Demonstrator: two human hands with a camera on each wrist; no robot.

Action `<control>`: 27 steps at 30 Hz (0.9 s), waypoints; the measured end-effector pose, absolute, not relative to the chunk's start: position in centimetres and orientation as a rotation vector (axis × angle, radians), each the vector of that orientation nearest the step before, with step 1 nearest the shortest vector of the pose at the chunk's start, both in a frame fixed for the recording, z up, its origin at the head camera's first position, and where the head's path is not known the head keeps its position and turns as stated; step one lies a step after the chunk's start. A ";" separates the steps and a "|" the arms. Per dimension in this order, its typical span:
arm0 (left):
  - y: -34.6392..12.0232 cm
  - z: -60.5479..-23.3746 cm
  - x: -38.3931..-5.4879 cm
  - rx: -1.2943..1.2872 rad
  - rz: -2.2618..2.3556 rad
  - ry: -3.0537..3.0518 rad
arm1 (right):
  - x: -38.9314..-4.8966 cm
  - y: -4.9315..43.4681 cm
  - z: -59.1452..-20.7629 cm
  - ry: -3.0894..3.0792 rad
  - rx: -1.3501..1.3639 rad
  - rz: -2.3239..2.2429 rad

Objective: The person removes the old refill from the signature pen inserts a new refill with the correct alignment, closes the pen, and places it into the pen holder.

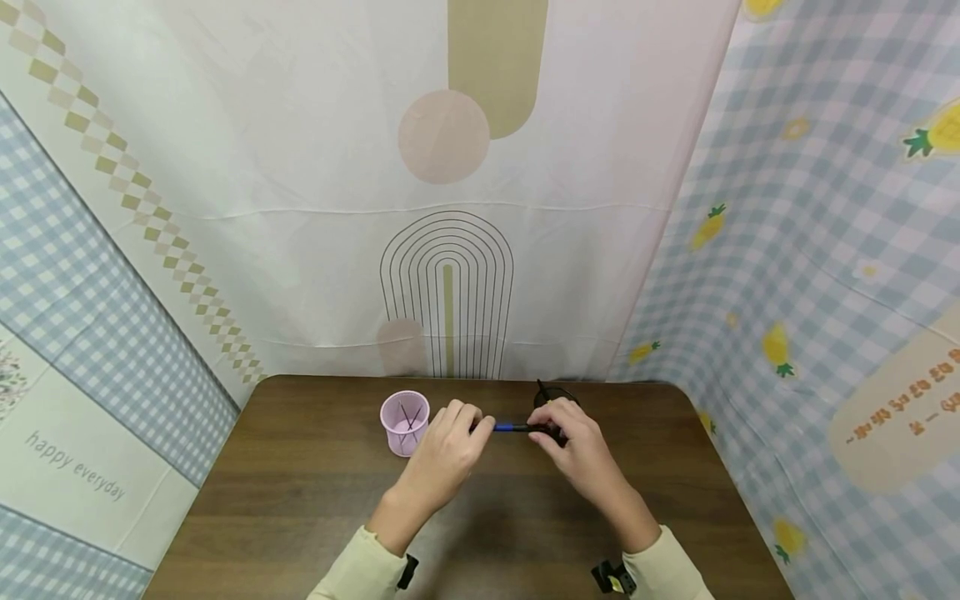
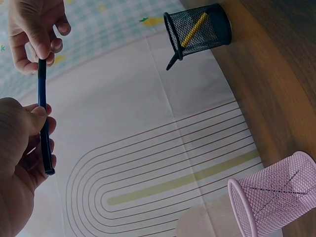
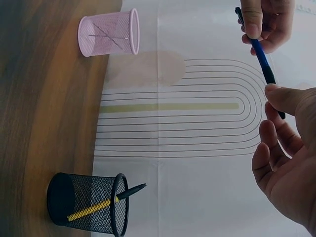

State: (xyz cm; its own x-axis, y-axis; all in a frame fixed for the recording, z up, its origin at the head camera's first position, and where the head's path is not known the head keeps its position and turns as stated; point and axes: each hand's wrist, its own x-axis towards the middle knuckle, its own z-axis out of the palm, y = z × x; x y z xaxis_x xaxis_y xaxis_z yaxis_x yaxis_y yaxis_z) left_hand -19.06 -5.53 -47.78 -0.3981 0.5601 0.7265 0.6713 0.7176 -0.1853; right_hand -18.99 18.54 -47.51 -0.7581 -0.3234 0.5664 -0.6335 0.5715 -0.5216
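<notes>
A slim blue pen [image 1: 510,427] with black ends is held level above the table between both hands. My left hand [image 1: 450,446] pinches its blue barrel near one end, while my right hand [image 1: 576,450] pinches the black end between thumb and forefinger, as the right wrist view shows. Beyond my right hand, partly hidden by it, stands a black mesh pen holder [image 3: 89,200] with a yellow and black pen [image 3: 94,209] leaning inside. A pink mesh pen holder [image 1: 396,440] stands left of my left hand; no pen shows in it.
Both holders stand toward the back of the brown wooden table [image 1: 315,483]. Behind it hangs a pale patterned cloth [image 1: 300,275]. Blue checked cloth [image 1: 780,217] with pineapples hangs along the right side, and more checked cloth on the left.
</notes>
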 end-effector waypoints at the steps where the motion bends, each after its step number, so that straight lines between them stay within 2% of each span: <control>1: -5.5 -47.8 -19.1 -0.931 -0.171 -2.103 | -19.0 18.6 -47.5 -2.403 0.765 1.030; 27: -5.4 -47.8 -19.0 -0.927 -0.122 -2.068 | -19.0 19.2 -47.0 -2.557 0.722 0.950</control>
